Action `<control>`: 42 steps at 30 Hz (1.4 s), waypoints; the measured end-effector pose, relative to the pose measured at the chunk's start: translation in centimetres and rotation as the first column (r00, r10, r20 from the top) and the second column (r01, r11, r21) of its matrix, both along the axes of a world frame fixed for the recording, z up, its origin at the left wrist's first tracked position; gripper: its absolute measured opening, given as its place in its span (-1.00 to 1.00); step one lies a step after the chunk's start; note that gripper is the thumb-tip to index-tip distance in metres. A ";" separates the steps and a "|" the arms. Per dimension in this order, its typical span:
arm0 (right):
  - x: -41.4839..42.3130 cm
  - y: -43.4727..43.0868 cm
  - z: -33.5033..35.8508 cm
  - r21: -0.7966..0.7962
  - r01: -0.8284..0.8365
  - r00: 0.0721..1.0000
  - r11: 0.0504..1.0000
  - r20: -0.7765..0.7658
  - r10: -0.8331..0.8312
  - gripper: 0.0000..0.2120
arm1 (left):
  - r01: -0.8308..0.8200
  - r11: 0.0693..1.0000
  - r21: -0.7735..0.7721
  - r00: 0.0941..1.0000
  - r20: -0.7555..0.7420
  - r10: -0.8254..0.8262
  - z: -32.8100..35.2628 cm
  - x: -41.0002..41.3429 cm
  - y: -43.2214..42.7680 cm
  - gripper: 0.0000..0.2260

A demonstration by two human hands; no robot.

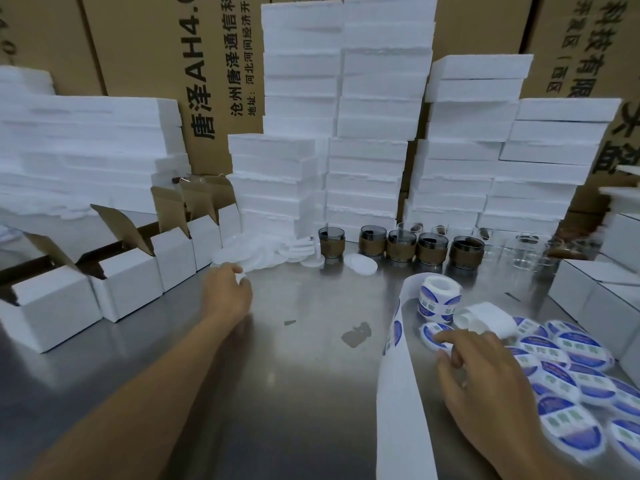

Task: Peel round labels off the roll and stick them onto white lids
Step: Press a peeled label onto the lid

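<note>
Over on the right side of the steel table (311, 393), my right grip (485, 372) is spread loose and isn't holding anything. Its forefinger (446, 338) is stretched out with the tip down on a white lid (429, 330) that already has a blue-and-white round label on it. The label roll (440, 301) stands just behind that lid. Its white backing strip (398, 393) loops out from the roll and runs down toward me along the left of my hand, with a few labels visible on it. A curled scrap of backing paper (485, 318) sits just past my fingers. To the right of it there's a whole heap of labelled lids (568, 372), overlapping each other. My left grip (227, 292) is reached way out to the pile of plain white lids (256, 252), fingers curled at the near edge of the pile. It's blurry there, so I honestly can't tell whether it's got one pinched or is just touching it. Two more bare lids (362, 263) lie in front of a row of glass cups with cork sleeves (401, 249). Open white cartons (124, 282) line the left edge, foam boxes (363, 150) are stacked high at the back, and brown shipping cartons (214, 64) stand behind everything.
</note>
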State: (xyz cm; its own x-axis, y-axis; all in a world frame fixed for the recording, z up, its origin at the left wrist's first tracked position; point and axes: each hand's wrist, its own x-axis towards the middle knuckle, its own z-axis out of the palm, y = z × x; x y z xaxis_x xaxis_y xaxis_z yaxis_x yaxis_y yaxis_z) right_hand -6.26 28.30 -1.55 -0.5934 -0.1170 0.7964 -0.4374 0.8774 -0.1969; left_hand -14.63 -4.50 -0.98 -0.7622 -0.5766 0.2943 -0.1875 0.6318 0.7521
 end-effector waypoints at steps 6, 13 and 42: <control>-0.4 0.0 -0.3 -0.001 -0.009 1.000 1.000 -0.005 0.009 -0.85 | 0.036 0.916 -0.399 0.960 0.269 0.080 -1.1 -1.2 -2.3 -0.72; 0.2 0.0 0.1 -0.001 -0.021 0.999 1.000 -0.031 0.021 -0.81 | 0.086 0.933 -0.349 0.976 0.216 -0.009 0.5 0.5 -0.3 -0.76; 2.9 -3.4 2.3 -0.932 -0.018 0.585 0.361 0.284 0.760 -0.91 | 0.676 0.104 0.730 0.635 -0.505 -0.584 1.3 9.6 17.6 -0.72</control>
State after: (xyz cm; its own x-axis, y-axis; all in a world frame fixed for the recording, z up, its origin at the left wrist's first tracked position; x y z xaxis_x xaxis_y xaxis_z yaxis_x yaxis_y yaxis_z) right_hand -3.36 24.87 0.70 -0.9908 -0.0634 0.1198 -0.1114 -0.1219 -0.9863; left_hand -5.02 13.09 0.33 -0.9839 0.1481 0.1001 0.0270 -0.4300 0.9024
